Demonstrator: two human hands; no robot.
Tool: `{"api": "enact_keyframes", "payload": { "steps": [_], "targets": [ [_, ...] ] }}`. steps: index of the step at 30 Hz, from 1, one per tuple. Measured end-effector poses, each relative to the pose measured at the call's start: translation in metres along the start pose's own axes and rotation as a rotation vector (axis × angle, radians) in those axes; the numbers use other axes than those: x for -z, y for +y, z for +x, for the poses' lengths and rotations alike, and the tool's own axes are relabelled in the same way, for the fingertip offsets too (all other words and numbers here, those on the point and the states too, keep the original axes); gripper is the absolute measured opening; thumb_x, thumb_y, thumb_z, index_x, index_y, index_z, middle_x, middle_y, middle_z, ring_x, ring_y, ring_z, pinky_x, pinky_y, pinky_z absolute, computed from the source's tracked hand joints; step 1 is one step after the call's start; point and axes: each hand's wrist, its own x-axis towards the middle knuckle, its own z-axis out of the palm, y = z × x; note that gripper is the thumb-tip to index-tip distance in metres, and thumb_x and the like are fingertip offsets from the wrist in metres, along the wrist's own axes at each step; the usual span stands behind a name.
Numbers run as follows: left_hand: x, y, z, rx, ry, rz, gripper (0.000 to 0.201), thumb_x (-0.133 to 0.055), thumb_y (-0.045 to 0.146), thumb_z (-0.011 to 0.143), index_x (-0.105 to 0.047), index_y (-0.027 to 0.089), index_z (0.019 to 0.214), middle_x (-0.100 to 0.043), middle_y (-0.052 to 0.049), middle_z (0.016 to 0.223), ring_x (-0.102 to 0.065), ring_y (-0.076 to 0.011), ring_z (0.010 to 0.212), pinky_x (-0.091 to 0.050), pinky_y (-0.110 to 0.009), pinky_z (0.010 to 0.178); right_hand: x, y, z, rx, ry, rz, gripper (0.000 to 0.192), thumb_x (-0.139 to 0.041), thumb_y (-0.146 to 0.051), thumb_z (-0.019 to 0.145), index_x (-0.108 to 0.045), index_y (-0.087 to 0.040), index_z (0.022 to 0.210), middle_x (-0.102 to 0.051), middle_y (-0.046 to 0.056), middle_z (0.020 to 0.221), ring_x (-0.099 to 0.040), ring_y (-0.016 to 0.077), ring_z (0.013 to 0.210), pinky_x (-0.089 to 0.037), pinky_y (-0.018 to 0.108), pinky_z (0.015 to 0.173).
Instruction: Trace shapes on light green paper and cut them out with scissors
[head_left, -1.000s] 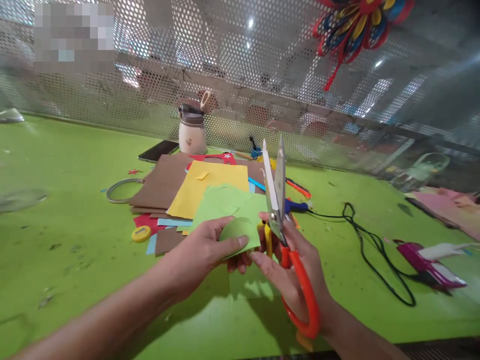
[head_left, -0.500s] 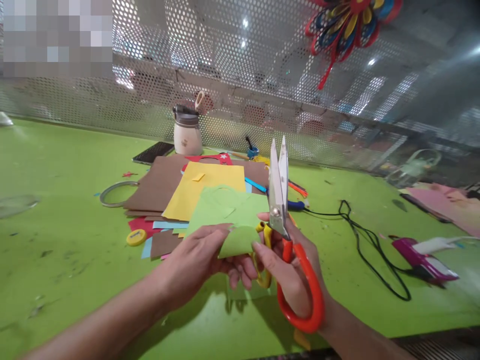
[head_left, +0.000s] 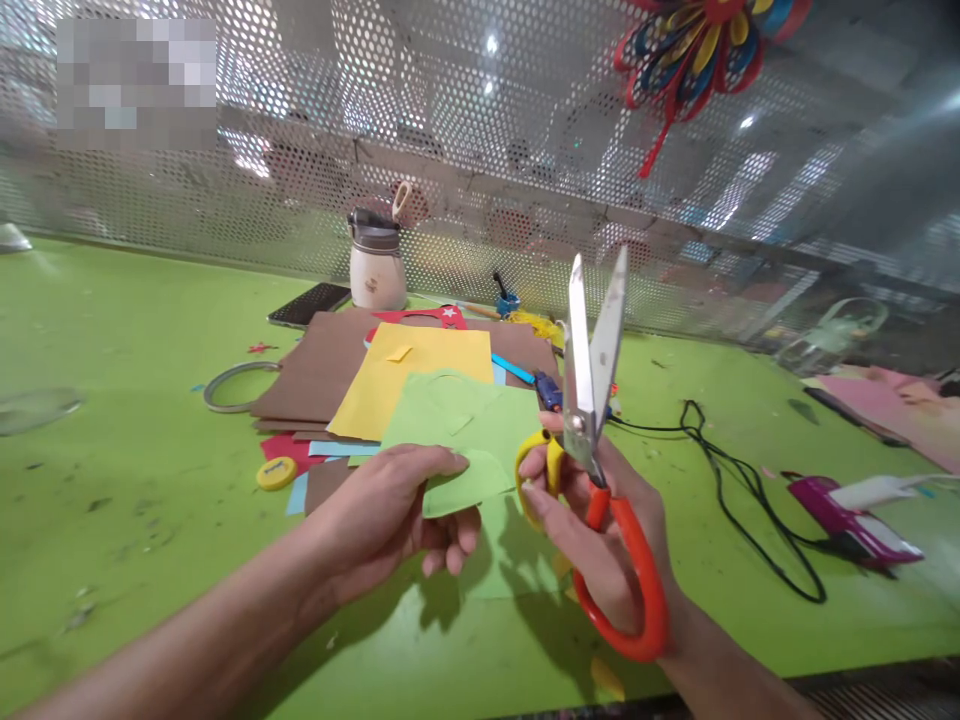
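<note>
My left hand (head_left: 405, 510) pinches a small green paper piece (head_left: 465, 485) with a rounded edge, thumb on top and fingers curled below. In my right hand (head_left: 600, 530) is a pair of scissors (head_left: 579, 400), blades pointing up and spread apart. One handle is a red loop; a yellow loop (head_left: 555, 465) around the fingers looks like the other handle. The blades stand apart from the held piece. Just beyond my hands, a larger light green sheet (head_left: 420, 420) lies over a yellow sheet (head_left: 442, 350) and brown sheets (head_left: 322, 370).
Left of the paper pile are a tape ring (head_left: 225, 388) and a yellow round disc (head_left: 276, 473). Behind stand a white jar-shaped bottle (head_left: 377, 275) and a dark phone-like slab (head_left: 309, 303). On the right, a black cable (head_left: 739, 500) runs to a purple power strip (head_left: 855, 520).
My right hand has moved right, away from the green piece, and its scissor blades have spread wider. My left hand has shifted slightly left and now holds the piece alone, at a different angle.
</note>
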Motion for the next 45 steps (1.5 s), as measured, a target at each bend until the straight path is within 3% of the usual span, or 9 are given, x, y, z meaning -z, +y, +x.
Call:
{"api": "enact_keyframes", "payload": {
  "steps": [7, 12, 16, 20, 23, 27, 32, 39, 45],
  "targets": [
    [-0.003, -0.001, 0.001, 0.037, -0.015, 0.009, 0.041, -0.043, 0.024, 0.084, -0.059, 0.012, 0.049, -0.061, -0.008, 0.041, -0.051, -0.0115, 0.030, -0.033, -0.017, 0.030, -0.004, 0.002, -0.005, 0.150, -0.049, -0.171, 0.050, -0.066, -0.005, 0.076, -0.058, -0.032, 0.117, -0.066, -0.001, 0.086, -0.062, 0.0145, 0.071, -0.053, 0.027, 0.066],
    [-0.001, -0.006, 0.001, -0.059, -0.140, 0.013, 0.034, -0.042, 0.029, 0.089, -0.065, 0.011, 0.074, -0.070, -0.012, 0.062, -0.064, -0.0174, 0.051, -0.045, -0.022, 0.045, -0.007, -0.001, -0.004, 0.123, 0.028, -0.231, 0.042, -0.065, -0.010, 0.076, -0.060, -0.028, 0.114, -0.063, -0.003, 0.078, -0.060, 0.0132, 0.065, -0.052, 0.024, 0.062],
    [-0.003, -0.009, 0.000, -0.140, -0.139, -0.015, 0.040, -0.040, 0.037, 0.092, -0.067, 0.008, 0.091, -0.071, -0.014, 0.075, -0.065, -0.0227, 0.066, -0.050, -0.031, 0.060, -0.006, -0.002, -0.002, 0.066, 0.002, -0.208, 0.041, -0.063, -0.012, 0.077, -0.058, -0.027, 0.115, -0.056, -0.004, 0.076, -0.054, 0.0120, 0.061, -0.049, 0.022, 0.057],
    [-0.006, -0.005, -0.002, -0.271, 0.066, 0.114, 0.046, -0.046, 0.050, 0.088, -0.064, 0.016, 0.111, -0.069, -0.012, 0.101, -0.062, -0.0267, 0.091, -0.051, -0.036, 0.076, -0.003, -0.003, 0.001, -0.023, -0.035, -0.146, 0.040, -0.063, -0.012, 0.078, -0.058, -0.027, 0.115, -0.052, -0.005, 0.073, -0.051, 0.0109, 0.060, -0.047, 0.021, 0.055],
    [-0.006, -0.002, -0.003, -0.383, 0.237, 0.407, 0.040, -0.064, 0.049, 0.077, -0.068, 0.021, 0.106, -0.065, -0.008, 0.112, -0.056, -0.0287, 0.105, -0.045, -0.034, 0.086, -0.001, -0.003, 0.003, -0.107, -0.053, -0.083, 0.038, -0.064, -0.014, 0.078, -0.058, -0.026, 0.114, -0.047, -0.007, 0.070, -0.046, 0.0091, 0.057, -0.044, 0.020, 0.052],
    [-0.005, -0.001, -0.002, -0.428, 0.160, 0.505, 0.023, -0.071, 0.037, 0.072, -0.072, 0.018, 0.086, -0.068, -0.006, 0.102, -0.061, -0.0258, 0.094, -0.046, -0.031, 0.084, 0.000, -0.003, 0.004, -0.183, -0.074, 0.002, 0.036, -0.064, -0.017, 0.079, -0.058, -0.024, 0.114, -0.045, -0.007, 0.067, -0.040, 0.0078, 0.052, -0.037, 0.020, 0.048],
    [-0.005, -0.002, -0.001, -0.199, 0.011, 0.253, 0.018, -0.072, 0.033, 0.072, -0.072, 0.015, 0.079, -0.072, -0.005, 0.073, -0.062, -0.0171, 0.060, -0.049, -0.026, 0.058, -0.005, -0.006, 0.006, -0.229, -0.035, 0.028, 0.038, -0.071, -0.028, 0.076, -0.060, -0.024, 0.112, -0.049, -0.007, 0.068, -0.040, 0.0079, 0.051, -0.035, 0.022, 0.047],
    [-0.001, -0.001, -0.001, -0.184, 0.078, 0.020, 0.023, -0.072, 0.028, 0.074, -0.070, 0.015, 0.092, -0.073, -0.006, 0.072, -0.065, -0.0194, 0.060, -0.053, -0.031, 0.057, 0.000, -0.009, 0.008, -0.251, -0.002, 0.023, 0.031, -0.062, -0.041, 0.085, -0.057, -0.025, 0.110, -0.059, -0.003, 0.071, -0.051, 0.0110, 0.057, -0.043, 0.023, 0.052],
    [0.010, 0.006, -0.004, -0.328, 0.254, -0.039, 0.023, -0.071, 0.033, 0.075, -0.067, 0.014, 0.086, -0.070, -0.006, 0.069, -0.063, -0.0186, 0.054, -0.054, -0.032, 0.051, -0.004, -0.010, -0.011, -0.462, -0.223, 0.156, 0.052, -0.053, -0.068, 0.078, -0.061, -0.022, 0.102, -0.059, 0.000, 0.069, -0.053, 0.0129, 0.056, -0.044, 0.025, 0.053]
  ]
}}
